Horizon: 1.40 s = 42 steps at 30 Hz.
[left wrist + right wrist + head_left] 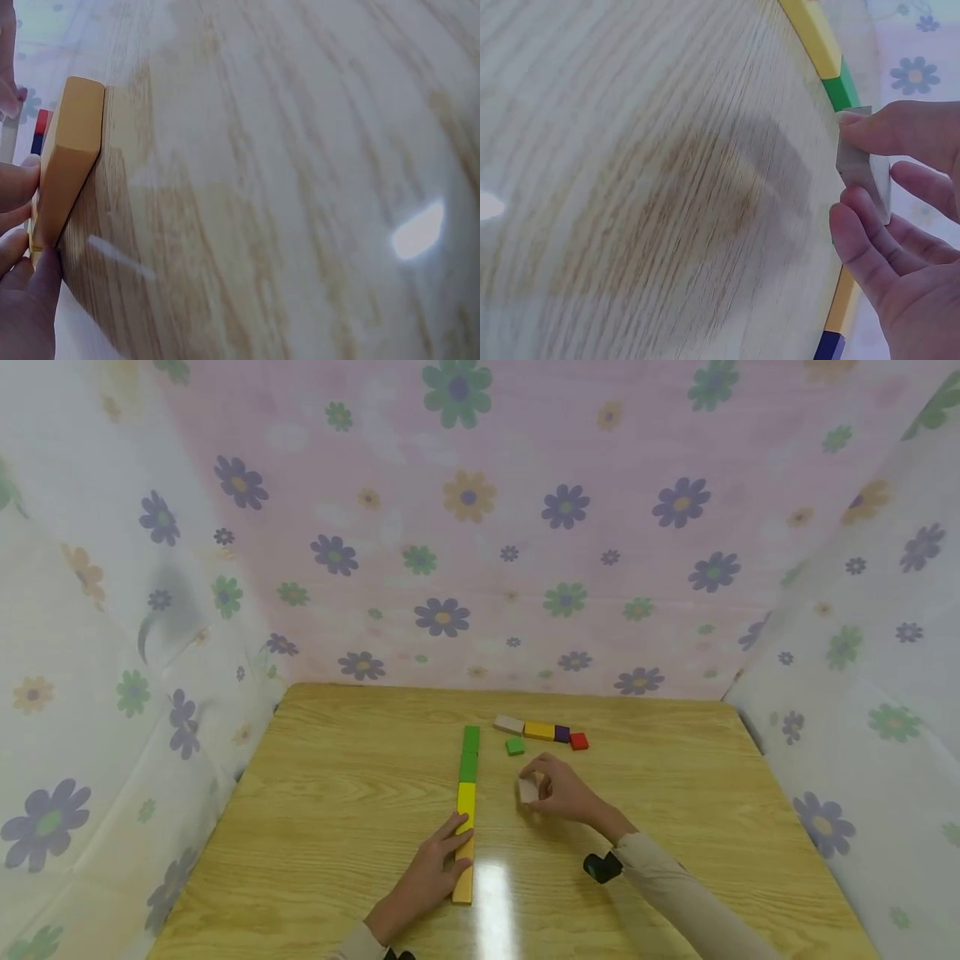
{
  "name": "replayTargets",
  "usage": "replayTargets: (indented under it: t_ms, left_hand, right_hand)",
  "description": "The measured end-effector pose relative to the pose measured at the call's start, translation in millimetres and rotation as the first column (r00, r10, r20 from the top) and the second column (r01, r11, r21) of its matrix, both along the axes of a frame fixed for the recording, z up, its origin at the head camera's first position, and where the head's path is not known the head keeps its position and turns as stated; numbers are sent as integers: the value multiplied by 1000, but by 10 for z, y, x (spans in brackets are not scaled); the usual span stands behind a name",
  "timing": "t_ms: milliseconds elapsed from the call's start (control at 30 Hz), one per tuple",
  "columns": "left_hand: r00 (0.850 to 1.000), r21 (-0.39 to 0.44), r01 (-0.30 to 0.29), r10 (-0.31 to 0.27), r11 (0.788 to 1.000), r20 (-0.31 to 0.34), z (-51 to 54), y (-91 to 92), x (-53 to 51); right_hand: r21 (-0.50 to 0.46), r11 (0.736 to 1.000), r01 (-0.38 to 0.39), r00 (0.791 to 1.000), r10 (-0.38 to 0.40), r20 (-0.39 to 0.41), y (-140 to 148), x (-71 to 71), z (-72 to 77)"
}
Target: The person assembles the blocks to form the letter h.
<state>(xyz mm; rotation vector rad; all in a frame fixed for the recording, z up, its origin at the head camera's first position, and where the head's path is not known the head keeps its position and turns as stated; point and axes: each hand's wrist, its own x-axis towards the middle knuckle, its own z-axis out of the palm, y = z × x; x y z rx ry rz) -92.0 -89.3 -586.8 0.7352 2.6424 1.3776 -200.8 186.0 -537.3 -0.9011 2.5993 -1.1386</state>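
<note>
My right hand holds a pale wooden block between thumb and fingers, just right of a straight row of blocks; in the right wrist view the block looks tilted. The row has two green blocks at the far end, then a yellow block and an orange block at the near end. My left hand lies from the left against the yellow and orange blocks, its fingers extended and touching them. The orange block stands large in the left wrist view.
Beyond my right hand lie a pale block, an orange-yellow block, a dark purple block and a red block, roughly in line. A small green block sits before them. Flowered cloth encloses the wooden table.
</note>
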Motion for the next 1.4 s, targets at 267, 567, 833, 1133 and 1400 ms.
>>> replayTargets:
  t_ms: [267, 567, 833, 1133, 1400]
  left_hand:
    - [1000, 10, 1, -1, 1000, -20, -6, -1, -14]
    - [1000, 14, -4, 4, 1000, 19, 5, 9, 9]
    - [1000, 5, -6, 6, 1000, 16, 0, 9, -3]
    - [999, 16, -7, 6, 1000, 31, -9, 9, -6]
    - [1000, 18, -13, 13, 1000, 19, 9, 8, 1]
  right_hand:
    - [-24, 999, -21, 1000, 21, -3, 36, 163, 111]
    - [-45, 999, -8, 1000, 9, 25, 70, 345, 132]
    - [-88, 996, -23, 999, 26, 34, 48, 491, 95]
    - [-68, 998, 0, 995, 7, 104, 22, 621, 117]
    - [-66, 998, -10, 993, 18, 119, 12, 716, 126]
